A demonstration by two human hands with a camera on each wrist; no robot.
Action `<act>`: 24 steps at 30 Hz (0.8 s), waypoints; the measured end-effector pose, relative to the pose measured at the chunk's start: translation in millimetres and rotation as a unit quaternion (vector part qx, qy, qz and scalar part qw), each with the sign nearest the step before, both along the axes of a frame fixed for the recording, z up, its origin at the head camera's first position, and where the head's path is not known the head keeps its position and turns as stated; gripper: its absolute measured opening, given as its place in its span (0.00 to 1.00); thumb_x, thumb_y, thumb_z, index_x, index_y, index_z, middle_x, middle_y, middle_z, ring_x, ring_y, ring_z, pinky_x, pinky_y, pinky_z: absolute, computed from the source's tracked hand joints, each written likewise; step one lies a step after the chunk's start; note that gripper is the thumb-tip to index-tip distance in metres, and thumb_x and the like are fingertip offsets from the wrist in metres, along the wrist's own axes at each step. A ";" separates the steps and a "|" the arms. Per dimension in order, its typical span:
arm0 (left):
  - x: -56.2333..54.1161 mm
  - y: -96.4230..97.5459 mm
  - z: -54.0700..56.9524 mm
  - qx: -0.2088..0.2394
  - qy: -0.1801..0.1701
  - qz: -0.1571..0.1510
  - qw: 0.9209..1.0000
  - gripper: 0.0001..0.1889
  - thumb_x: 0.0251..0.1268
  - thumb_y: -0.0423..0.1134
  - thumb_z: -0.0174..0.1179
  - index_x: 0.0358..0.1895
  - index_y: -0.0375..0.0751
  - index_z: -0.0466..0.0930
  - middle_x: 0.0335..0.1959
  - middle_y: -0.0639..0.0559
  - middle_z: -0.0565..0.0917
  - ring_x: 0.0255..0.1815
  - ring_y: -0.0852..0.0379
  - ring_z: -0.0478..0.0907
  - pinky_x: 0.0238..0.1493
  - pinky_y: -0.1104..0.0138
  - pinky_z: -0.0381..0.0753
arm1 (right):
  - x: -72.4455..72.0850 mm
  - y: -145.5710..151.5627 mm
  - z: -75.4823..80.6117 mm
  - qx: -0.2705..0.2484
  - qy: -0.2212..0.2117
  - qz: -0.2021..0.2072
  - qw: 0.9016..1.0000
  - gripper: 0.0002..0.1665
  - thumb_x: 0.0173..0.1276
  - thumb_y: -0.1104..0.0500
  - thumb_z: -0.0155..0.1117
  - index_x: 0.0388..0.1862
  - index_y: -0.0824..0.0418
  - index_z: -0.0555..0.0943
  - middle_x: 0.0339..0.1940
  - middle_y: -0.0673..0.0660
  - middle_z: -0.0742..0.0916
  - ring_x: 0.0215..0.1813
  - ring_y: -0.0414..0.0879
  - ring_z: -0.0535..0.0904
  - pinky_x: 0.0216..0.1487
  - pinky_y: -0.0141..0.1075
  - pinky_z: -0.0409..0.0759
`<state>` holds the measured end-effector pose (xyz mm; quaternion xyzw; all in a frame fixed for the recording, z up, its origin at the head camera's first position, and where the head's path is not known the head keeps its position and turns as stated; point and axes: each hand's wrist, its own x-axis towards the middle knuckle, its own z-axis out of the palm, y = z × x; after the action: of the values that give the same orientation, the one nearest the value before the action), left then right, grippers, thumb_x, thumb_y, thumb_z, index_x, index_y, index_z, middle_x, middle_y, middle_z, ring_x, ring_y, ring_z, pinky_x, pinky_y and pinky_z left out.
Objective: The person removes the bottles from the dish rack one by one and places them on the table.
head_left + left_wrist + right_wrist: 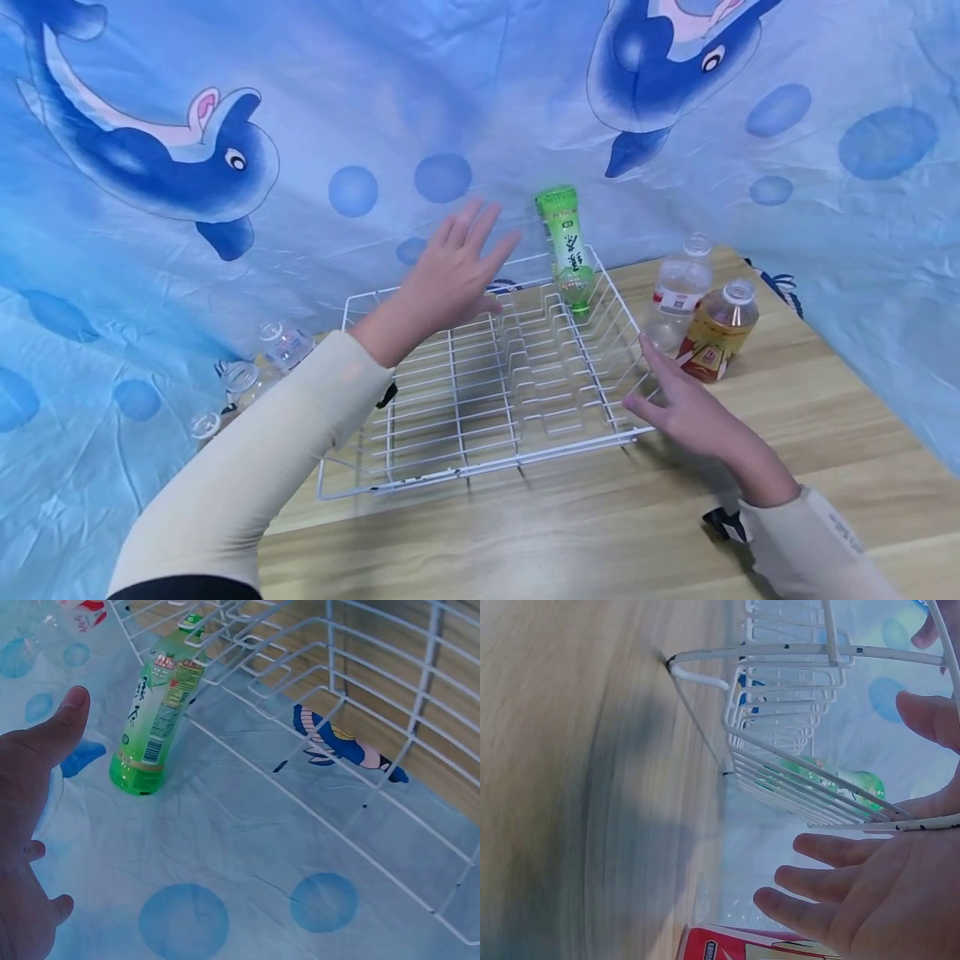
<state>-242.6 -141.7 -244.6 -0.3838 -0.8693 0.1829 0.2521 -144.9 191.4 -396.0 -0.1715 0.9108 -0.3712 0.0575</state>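
Observation:
A white wire dish rack [457, 473] stands on the wooden table. Over its back half, my left hand [453, 271] is raised with fingers spread, holding nothing. A green tea bottle [566, 237] leans upside down in the rack's back right corner, cap at the bottom. The left wrist view shows this bottle [154, 712] apart from my left thumb [69, 720]. My right hand [690, 408] is at the rack's right side. In the right wrist view its straight fingers [821, 881] lie outside the rim, with the thumb [926, 716] on the other side.
Right of the rack stand a clear bottle [682, 279] with a red and white label and an uncapped bottle [716, 333] with a yellow-brown label. Several uncapped bottles stand at the left, partly behind my left sleeve [255, 467]. A blue dolphin-print sheet [495, 108] hangs behind the table.

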 end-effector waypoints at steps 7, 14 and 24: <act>-20.9 23.6 13.8 -0.043 -0.027 0.016 0.999 0.55 0.52 0.71 0.68 0.79 0.47 0.57 0.80 0.36 0.51 0.80 0.35 0.43 0.73 0.43 0.59 | 1.5 -0.6 0.2 -0.016 -0.005 0.005 1.000 0.60 0.73 0.41 0.62 0.84 0.57 0.33 0.82 0.71 0.49 0.78 0.73 0.48 0.72 0.69 0.52; -36.6 41.1 28.0 -0.079 -0.025 0.006 0.997 0.52 0.54 0.71 0.66 0.80 0.52 0.59 0.81 0.41 0.52 0.81 0.37 0.41 0.74 0.42 0.56 | 2.4 0.7 -1.2 -0.030 -0.015 0.007 0.999 0.60 0.73 0.41 0.62 0.84 0.55 0.33 0.82 0.71 0.49 0.78 0.73 0.47 0.71 0.70 0.51; -60.5 87.7 29.8 -0.137 -0.051 0.045 0.988 0.48 0.60 0.71 0.61 0.80 0.55 0.58 0.83 0.41 0.45 0.82 0.37 0.31 0.77 0.42 0.47 | 0.6 0.3 -2.6 -0.034 -0.023 0.006 0.999 0.59 0.74 0.39 0.60 0.84 0.53 0.32 0.82 0.69 0.47 0.79 0.71 0.45 0.73 0.69 0.49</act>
<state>-303.1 -54.1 -214.8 -0.3840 -0.8642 0.2914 0.1441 -144.2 191.7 -398.6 -0.1703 0.8950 -0.4053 0.0749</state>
